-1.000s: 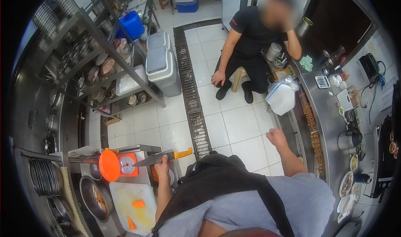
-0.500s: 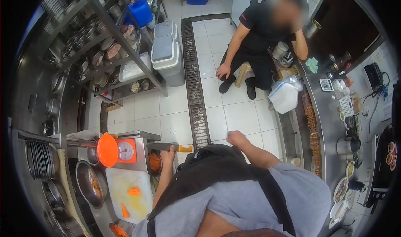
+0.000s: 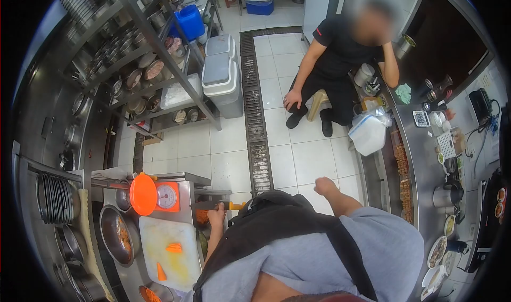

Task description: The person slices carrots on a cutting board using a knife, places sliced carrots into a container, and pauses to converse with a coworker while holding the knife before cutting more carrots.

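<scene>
My left hand (image 3: 216,215) is closed on a large knife (image 3: 205,205) near the blade's handle end; its yellow handle points right, toward my apron. Below and left of it lies a white cutting board (image 3: 154,238), stained yellow, with a cut orange carrot piece (image 3: 174,247) and a pointed carrot piece (image 3: 161,272). Behind the board are an orange scale (image 3: 168,196) and an orange round lid (image 3: 143,194). My right hand (image 3: 324,186) is out over the floor, its fingers curled in, touching nothing visible; whether it holds anything is hidden.
A person (image 3: 340,62) in black sits on a stool at the back right, beside a steel counter (image 3: 420,158) with plates and pots. Metal shelves (image 3: 154,73) and lidded bins (image 3: 223,86) stand at the left. A steel bowl (image 3: 118,235) is left of the board.
The knife and my left hand have come lower, the handle now close against my apron. My right hand swung inward, then back out to the right. The view has shifted.
</scene>
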### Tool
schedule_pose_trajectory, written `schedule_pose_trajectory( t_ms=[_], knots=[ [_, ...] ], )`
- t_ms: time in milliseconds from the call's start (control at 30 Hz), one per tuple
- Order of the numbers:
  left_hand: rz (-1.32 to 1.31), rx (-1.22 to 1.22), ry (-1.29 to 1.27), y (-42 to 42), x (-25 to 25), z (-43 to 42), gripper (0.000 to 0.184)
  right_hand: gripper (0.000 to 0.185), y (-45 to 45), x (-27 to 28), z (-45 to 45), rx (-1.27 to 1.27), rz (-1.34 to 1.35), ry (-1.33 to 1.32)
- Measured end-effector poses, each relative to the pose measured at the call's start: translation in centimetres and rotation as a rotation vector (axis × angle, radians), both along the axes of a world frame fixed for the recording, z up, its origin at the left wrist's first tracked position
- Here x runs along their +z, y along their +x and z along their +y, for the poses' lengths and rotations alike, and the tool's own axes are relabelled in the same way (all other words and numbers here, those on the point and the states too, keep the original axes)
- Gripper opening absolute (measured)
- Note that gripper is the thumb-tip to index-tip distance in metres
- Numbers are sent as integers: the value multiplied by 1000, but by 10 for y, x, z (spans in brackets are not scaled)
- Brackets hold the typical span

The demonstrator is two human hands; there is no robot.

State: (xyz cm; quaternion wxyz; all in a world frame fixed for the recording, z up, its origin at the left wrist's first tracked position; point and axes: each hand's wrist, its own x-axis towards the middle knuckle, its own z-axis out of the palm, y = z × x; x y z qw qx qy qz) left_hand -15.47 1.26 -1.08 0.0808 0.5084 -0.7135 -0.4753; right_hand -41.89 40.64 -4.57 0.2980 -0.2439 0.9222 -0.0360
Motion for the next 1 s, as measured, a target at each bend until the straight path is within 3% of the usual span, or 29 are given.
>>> schedule_pose_trajectory(
  t_ms=[167, 300, 433, 533, 667, 700, 867, 1000],
  knots=[
    [50, 34, 42, 15, -21, -3, 35, 27, 15, -5, 26, -106, -40, 65],
    [-47, -19, 47, 17, -49, -13, 36, 27, 8, -7, 5, -118, 11, -41],
    [-183, -118, -104, 13, -13, -2, 41, 26, 1, 12, -38, -76, 20, -116],
    [-231, -98, -103, 30, -72, -25, 41, 24, 2, 21, -56, -28, 9, -210],
    [-78, -51, -104, 46, -93, -26, 33, 23, 2, 26, -57, -41, -9, -255],
    [-38, 35, -4, 44, -79, -18, 30, 23, 5, 26, -54, -39, -13, -235],
    [55, 179, 131, 49, -57, -2, 22, 27, 9, 19, 14, -115, 40, -191],
    [87, 234, 192, 55, -46, 3, 25, 33, 36, -2, 145, -237, 25, 104]
  ],
)
